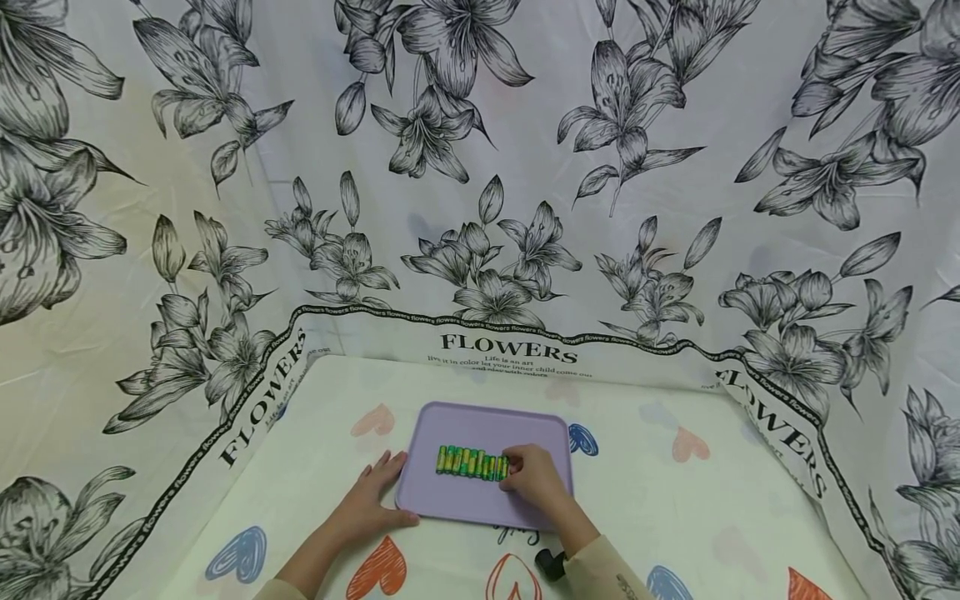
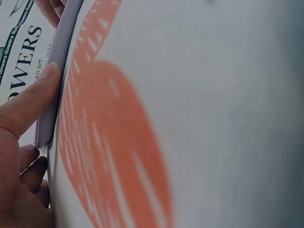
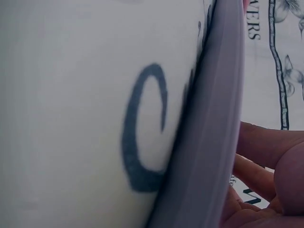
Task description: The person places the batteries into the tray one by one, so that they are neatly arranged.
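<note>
A row of several green and yellow batteries lies side by side on a lavender tray. At the row's right end my right hand pinches the last battery, with finger and thumb at its two ends. The right wrist view shows the fingers behind the tray's side wall, which hides the batteries. My left hand is spread at the tray's left side, its thumb by the front corner. Seen from the left wrist, the thumb touches the tray's wall.
A white cloth with printed hearts covers the table under the tray. A small black object lies beside the right sleeve. Floral curtains surround the table at the back and sides.
</note>
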{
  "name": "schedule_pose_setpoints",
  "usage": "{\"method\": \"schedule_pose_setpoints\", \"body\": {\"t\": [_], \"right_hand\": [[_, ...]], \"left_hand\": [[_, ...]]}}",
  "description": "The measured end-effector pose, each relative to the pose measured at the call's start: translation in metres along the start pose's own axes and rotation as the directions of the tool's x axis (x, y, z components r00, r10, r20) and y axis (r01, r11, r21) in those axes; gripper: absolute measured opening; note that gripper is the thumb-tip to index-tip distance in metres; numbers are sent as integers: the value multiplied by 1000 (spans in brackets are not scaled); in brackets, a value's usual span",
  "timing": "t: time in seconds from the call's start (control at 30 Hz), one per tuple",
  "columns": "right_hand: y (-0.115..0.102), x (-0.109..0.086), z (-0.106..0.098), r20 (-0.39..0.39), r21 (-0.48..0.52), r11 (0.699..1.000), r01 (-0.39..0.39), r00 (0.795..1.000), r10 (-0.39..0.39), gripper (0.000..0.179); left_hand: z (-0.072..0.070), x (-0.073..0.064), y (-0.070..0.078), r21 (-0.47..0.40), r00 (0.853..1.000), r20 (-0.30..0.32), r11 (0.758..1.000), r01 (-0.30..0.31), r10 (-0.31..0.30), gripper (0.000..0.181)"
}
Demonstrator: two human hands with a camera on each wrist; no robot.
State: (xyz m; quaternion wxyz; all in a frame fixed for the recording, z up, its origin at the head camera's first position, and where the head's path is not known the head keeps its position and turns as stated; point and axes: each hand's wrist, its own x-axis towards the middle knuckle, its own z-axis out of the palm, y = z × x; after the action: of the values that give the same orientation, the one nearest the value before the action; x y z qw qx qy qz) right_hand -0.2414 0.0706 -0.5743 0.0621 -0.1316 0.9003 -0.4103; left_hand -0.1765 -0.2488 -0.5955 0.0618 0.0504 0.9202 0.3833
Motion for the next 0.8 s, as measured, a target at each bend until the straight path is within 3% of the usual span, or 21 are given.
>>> {"method": "schedule_pose_setpoints", "body": {"t": [0.2, 0.47, 0.63, 0.8], "right_hand": [[3, 0, 3, -4, -24, 1000, 18, 1000, -18, 51], [1, -9, -9, -18, 36, 999, 12, 1000, -11, 71], [2, -28, -31, -64, 85, 996, 33, 998, -28, 68], [7, -55, -68, -216, 42, 997, 64, 975, -54, 50]], "left_hand": [[2, 1, -1, 11, 999, 2, 999, -32, 32, 115], [2, 4, -1, 7, 1000, 10, 1000, -21, 21, 115], [-1, 3, 2, 50, 997, 28, 996, -68, 66, 113], [-17, -4, 5, 194, 989, 51, 971, -144, 136, 108]]}}
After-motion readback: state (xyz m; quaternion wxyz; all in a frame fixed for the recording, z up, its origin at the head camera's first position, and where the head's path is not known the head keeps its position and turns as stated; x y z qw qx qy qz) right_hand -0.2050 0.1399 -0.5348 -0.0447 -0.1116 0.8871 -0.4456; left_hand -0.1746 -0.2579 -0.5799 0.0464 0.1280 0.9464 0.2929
